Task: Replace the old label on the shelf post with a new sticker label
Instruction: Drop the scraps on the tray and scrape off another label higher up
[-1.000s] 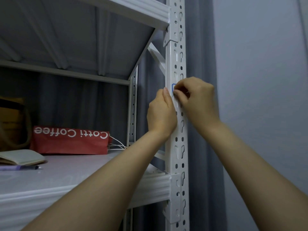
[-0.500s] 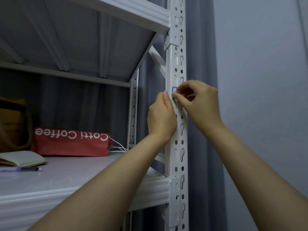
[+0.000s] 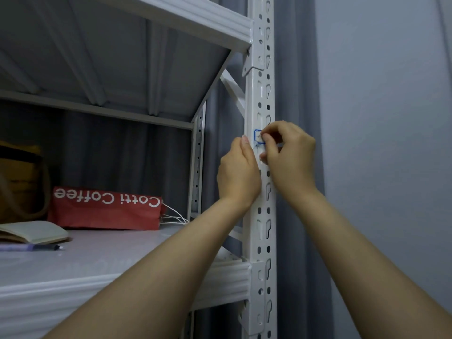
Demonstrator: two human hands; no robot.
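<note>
Fingertips of your right hand (image 3: 288, 152) pinch the small blue-bordered paper label (image 3: 258, 137) still stuck on the white perforated steel shelf post (image 3: 254, 241), your left hand (image 3: 238, 172) braced alongside, its grip hidden; peeling looks barely begun, no new sticker in sight.

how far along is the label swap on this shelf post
Nothing looks finished: a blue-bordered label is still stuck on the shelf post. In hand: the right hand pinches at the label's right edge while the left hand rests against the post. Left, probably: peel it off and stick on the new sticker, which isn't in view.
</note>
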